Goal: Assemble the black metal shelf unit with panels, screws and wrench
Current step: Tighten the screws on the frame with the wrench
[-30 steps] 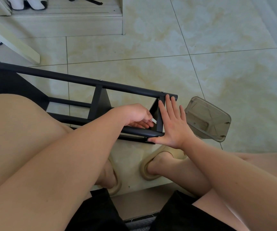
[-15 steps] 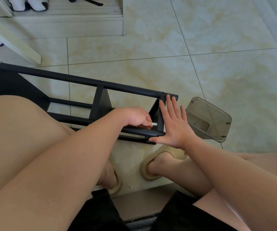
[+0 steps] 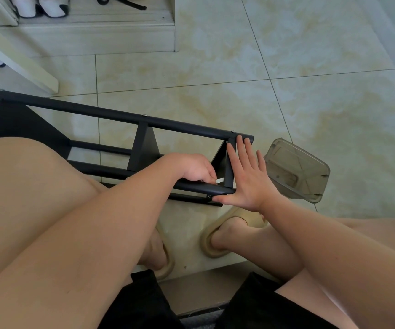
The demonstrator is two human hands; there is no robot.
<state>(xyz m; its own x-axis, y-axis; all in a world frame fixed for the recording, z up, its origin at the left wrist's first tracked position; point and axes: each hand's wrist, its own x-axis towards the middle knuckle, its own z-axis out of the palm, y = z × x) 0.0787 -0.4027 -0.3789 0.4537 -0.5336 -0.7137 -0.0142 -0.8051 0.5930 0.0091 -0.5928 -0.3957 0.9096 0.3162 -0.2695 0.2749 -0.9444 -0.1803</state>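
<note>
The black metal shelf unit [image 3: 125,117] lies on its side on the tiled floor in front of my knees, its long tubes running left to right. My left hand [image 3: 195,168] reaches inside the frame near its right end, fingers closed on a small silver wrench [image 3: 219,180] whose tip shows just above the near tube. My right hand [image 3: 246,176] lies flat with fingers spread against the frame's right end, thumb under the near tube's end. The screw being worked on is hidden by my left hand.
A smoky clear plastic container [image 3: 297,170] lies tipped just right of the frame. A white furniture leg [image 3: 18,58] slants at the upper left. A low step with shoes [image 3: 41,5] runs along the top. My feet in beige slippers [image 3: 215,236] rest below the frame.
My left hand has shifted slightly lower and turned at the wrench, so the silver tip now shows. My right hand stays pressed flat on the frame's end.
</note>
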